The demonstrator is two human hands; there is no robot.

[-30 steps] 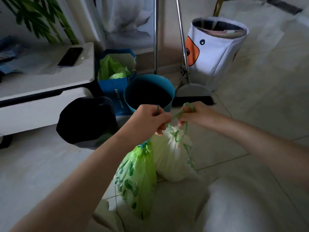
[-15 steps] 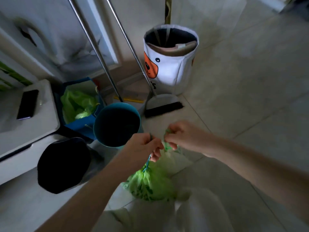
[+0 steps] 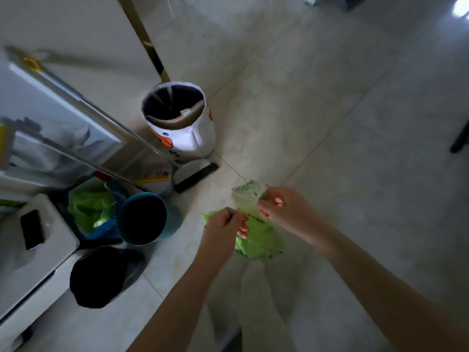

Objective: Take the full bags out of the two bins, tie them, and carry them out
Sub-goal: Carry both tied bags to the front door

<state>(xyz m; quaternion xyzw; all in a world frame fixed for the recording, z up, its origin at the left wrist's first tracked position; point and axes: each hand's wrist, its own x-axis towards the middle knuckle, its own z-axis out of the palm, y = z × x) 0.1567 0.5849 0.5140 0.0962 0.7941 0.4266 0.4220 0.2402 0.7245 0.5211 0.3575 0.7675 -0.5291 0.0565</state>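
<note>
Two full bags hang below my hands above the floor: a bright green bag point(image 3: 258, 240) and a paler whitish bag point(image 3: 247, 194) behind it. My left hand point(image 3: 224, 224) grips the gathered top of the green bag. My right hand point(image 3: 281, 207) pinches the handles of the whitish bag. Both hands are close together, fingers curled. Left of them stand the two bins: a blue bin point(image 3: 147, 219) with a dark inside and a black bin point(image 3: 101, 275) nearer me.
A white fabric basket with an orange mark point(image 3: 182, 123) stands by the wall. A dustpan point(image 3: 195, 174) and two metal poles lean beside it. A blue paper bag holds green plastic point(image 3: 88, 207). A phone point(image 3: 32, 229) lies on a white cabinet at left.
The camera has tilted further down and turned right. Both hands with the bags have shifted right and away from the bins. The bags hang closer under the hands.
</note>
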